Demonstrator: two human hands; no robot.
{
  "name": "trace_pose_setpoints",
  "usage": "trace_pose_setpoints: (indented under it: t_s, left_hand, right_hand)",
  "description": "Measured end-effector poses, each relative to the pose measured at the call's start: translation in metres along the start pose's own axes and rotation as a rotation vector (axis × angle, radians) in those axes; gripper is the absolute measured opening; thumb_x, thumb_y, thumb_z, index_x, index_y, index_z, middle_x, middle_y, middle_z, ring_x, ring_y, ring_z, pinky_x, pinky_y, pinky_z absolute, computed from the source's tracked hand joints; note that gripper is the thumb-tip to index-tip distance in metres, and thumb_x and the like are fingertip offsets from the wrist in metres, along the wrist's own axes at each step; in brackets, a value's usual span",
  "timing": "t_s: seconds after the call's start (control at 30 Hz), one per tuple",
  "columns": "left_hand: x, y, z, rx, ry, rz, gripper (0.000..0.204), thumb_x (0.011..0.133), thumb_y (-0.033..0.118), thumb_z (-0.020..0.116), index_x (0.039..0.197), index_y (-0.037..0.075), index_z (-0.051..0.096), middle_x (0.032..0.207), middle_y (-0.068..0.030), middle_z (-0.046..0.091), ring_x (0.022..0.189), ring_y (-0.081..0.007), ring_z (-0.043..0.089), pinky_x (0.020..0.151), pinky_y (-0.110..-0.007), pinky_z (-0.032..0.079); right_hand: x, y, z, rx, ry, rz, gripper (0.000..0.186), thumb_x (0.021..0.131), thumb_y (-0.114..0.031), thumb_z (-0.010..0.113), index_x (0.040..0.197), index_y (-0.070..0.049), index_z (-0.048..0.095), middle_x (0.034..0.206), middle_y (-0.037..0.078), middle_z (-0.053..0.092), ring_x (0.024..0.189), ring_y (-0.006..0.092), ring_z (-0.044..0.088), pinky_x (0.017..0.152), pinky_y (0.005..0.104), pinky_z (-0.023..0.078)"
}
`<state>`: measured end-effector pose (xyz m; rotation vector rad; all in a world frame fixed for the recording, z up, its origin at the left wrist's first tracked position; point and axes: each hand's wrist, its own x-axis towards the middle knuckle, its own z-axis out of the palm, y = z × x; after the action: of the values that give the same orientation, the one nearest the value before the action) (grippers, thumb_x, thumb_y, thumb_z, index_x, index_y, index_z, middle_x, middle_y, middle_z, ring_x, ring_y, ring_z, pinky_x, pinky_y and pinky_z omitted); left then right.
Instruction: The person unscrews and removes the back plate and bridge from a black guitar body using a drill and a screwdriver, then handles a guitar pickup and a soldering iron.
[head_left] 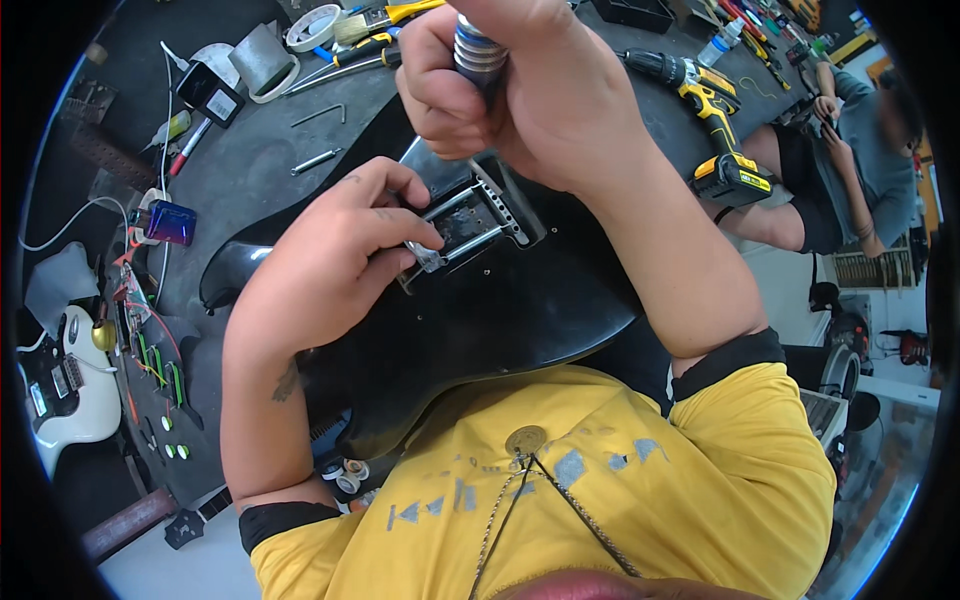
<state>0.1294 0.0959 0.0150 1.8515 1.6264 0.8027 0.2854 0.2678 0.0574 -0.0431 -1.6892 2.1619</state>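
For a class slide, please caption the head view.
Left hand at a cavity in a black guitar body, right hand gripping a ribbed metal handle.

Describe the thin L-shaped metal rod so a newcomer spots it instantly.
Start at the glossy black guitar body. On the grey workbench past its upper-left edge lies the L-shaped rod. Its bend distinguishes it from the thicker, straight silver rod.
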Motion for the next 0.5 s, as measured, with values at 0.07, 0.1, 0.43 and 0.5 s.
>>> trace_pose_setpoints:
  t_s: [0.07, 0.1, 0.43, 0.5]
  left_hand:
    - [-0.004, -0.002, 0.005, 0.158, 0.019, 0.039, 0.028, 0.082, -0.012, 0.076, 0.105, 0.002, 0.079, 0.123, -0.0106, 0.063, 0.106, -0.0270, 0.066, 0.088, -0.038, 0.055]
    - [-0.004, -0.001, 0.005, 0.159, 0.023, 0.036, 0.028, 0.082, -0.012, 0.076, 0.105, 0.002, 0.079, 0.123, -0.0106, 0.063, 0.106, -0.0270, 0.066, 0.088, -0.038, 0.055]
    - [-0.001, 0.000, 0.015, 0.376, 0.052, 0.159, 0.008, 0.087, 0.004, 0.078, 0.093, 0.006, 0.074, 0.112, -0.0067, 0.067, 0.106, -0.0287, 0.063, 0.096, -0.041, 0.051]
    - [-0.002, 0.000, 0.016, 0.392, 0.036, 0.131, 0.007, 0.088, 0.006, 0.078, 0.094, 0.006, 0.074, 0.111, -0.0069, 0.066, 0.108, -0.0287, 0.063, 0.099, -0.041, 0.049]
  right_hand:
    - [-0.003, -0.004, 0.000, -0.021, -0.009, 0.009, 0.075, 0.112, -0.069, 0.045, 0.075, -0.005, 0.056, 0.065, 0.002, 0.048, 0.060, 0.0126, 0.043, 0.058, 0.0288, 0.034]
    - [-0.005, -0.006, 0.000, -0.033, -0.011, 0.009, 0.076, 0.111, -0.071, 0.045, 0.075, -0.005, 0.056, 0.065, 0.003, 0.048, 0.060, 0.0129, 0.043, 0.058, 0.0287, 0.034]
    - [-0.003, 0.004, -0.011, 0.202, -0.011, -0.004, 0.075, 0.110, -0.072, 0.048, 0.074, -0.007, 0.055, 0.065, 0.003, 0.046, 0.060, 0.0137, 0.042, 0.059, 0.0288, 0.033]
    - [-0.002, 0.004, -0.011, 0.184, -0.008, -0.007, 0.073, 0.112, -0.069, 0.047, 0.076, -0.006, 0.056, 0.066, 0.003, 0.047, 0.061, 0.0138, 0.043, 0.060, 0.0288, 0.034]
